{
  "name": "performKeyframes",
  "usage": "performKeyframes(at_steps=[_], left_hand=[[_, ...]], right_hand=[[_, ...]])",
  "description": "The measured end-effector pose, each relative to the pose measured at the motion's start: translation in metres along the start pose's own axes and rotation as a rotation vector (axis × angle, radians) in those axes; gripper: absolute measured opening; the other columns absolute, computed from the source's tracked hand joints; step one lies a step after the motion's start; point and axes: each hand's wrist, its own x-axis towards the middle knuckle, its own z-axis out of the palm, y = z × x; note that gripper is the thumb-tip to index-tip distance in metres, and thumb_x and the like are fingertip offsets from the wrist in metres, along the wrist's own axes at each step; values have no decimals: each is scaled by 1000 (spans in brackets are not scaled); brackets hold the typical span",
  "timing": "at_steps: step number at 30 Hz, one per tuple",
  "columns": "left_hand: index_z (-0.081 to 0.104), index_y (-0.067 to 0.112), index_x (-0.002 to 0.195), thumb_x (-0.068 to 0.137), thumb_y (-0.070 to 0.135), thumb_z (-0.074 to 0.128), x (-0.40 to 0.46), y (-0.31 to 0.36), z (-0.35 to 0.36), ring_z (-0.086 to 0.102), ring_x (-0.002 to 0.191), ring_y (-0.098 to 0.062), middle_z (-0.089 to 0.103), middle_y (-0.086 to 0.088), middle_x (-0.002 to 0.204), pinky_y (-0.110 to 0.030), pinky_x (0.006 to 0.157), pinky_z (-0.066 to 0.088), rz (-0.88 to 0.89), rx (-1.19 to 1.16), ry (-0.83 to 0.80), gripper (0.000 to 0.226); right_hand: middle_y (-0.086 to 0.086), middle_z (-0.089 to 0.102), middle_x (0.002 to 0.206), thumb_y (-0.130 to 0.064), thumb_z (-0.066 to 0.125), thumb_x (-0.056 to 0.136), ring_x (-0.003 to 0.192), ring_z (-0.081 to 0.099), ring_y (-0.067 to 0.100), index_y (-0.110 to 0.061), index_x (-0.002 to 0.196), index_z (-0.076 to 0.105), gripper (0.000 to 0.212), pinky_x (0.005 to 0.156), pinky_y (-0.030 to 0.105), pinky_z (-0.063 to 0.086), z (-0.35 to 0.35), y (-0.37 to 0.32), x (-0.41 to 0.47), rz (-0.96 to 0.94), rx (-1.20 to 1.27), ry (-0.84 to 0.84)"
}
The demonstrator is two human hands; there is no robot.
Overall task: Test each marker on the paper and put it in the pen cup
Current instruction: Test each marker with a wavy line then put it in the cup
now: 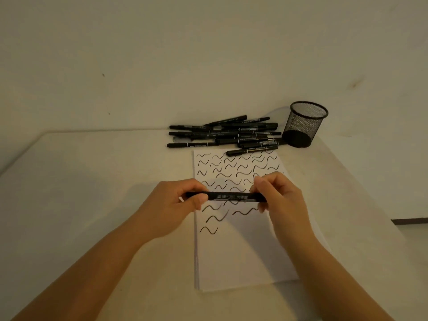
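Note:
A black marker (228, 196) is held level above the paper, one end in each hand. My left hand (174, 206) grips its left end, and my right hand (281, 195) pinches its right end between thumb and fingers. Under it lies a white sheet of paper (240, 256) covered in several black wavy test strokes on its upper half. A pile of several black markers (228, 134) lies beyond the paper's top edge. The black mesh pen cup (303, 123) stands upright to the right of the pile and looks empty.
The pale table (92, 181) ends against a plain wall (185, 54) at the back. A dark object (410, 221) shows at the right edge past the table.

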Motion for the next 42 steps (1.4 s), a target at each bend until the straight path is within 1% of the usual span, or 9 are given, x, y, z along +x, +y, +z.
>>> performKeyframes(at_steps=[3, 6, 12, 16, 19, 24, 28, 35, 42], left_hand=[[59, 40, 83, 87, 32, 52, 15, 7, -7, 55, 67, 0, 61, 16, 71, -18, 56, 40, 10, 187, 47, 12], [57, 37, 92, 89, 39, 45, 36, 22, -6, 48, 61, 0, 53, 19, 68, -16, 53, 29, 96, 484, 92, 12], [58, 33, 95, 86, 46, 45, 80, 46, -8, 52, 68, -2, 57, 17, 75, -20, 59, 42, 162, 487, 203, 20], [58, 33, 96, 84, 41, 55, 113, 53, -10, 57, 69, -1, 59, 19, 73, -23, 61, 47, 163, 367, 246, 15], [51, 32, 109, 87, 37, 55, 142, 43, -12, 57, 73, 0, 57, 21, 78, -24, 65, 47, 101, 270, 248, 24], [51, 25, 116, 89, 27, 55, 179, -16, -19, 57, 79, -9, 58, 13, 89, -30, 72, 48, -76, 409, 151, 28], [57, 20, 112, 90, 21, 52, 189, -53, -18, 54, 89, -15, 60, 2, 101, -35, 76, 49, -116, 539, 157, 22], [61, 23, 110, 87, 35, 56, 194, -78, -17, 51, 98, -17, 58, 1, 107, -32, 74, 44, -80, 659, 186, 27], [62, 22, 107, 85, 35, 59, 203, -77, -12, 51, 96, -17, 58, 0, 104, -31, 71, 43, -65, 713, 133, 25]], right_hand=[[-19, 60, 67, -41, 55, 79, 67, 55, -1, -35, 75, 63, 11, 63, 12, 43, -4, -13, 16, -282, -542, -158], [-12, 65, 80, -36, 63, 81, 76, 56, 7, -23, 94, 70, 20, 70, 21, 40, -1, -22, 31, -581, -964, -252], [0, 69, 82, -25, 72, 76, 72, 60, 18, -15, 96, 69, 23, 61, 26, 43, -15, -47, 72, -791, -1185, -231], [-4, 63, 93, -30, 55, 86, 84, 58, 17, -21, 104, 62, 21, 63, 24, 40, -21, -56, 106, -729, -1220, -172], [-5, 61, 89, -27, 53, 86, 78, 58, 18, -20, 104, 57, 19, 64, 33, 50, -38, -70, 141, -595, -1139, -29], [1, 67, 90, -18, 56, 86, 73, 62, 20, -15, 103, 50, 18, 55, 27, 42, -75, -84, 194, -506, -861, 244], [11, 66, 91, -17, 52, 88, 75, 63, 31, -12, 108, 45, 22, 65, 39, 51, -92, -63, 215, -357, -912, 267], [13, 64, 88, -27, 49, 89, 67, 53, 30, -11, 100, 46, 20, 57, 32, 38, -102, -24, 231, -203, -934, 306], [19, 64, 93, -25, 52, 89, 73, 56, 34, -6, 111, 43, 31, 63, 43, 50, -108, -10, 233, -124, -905, 314]])
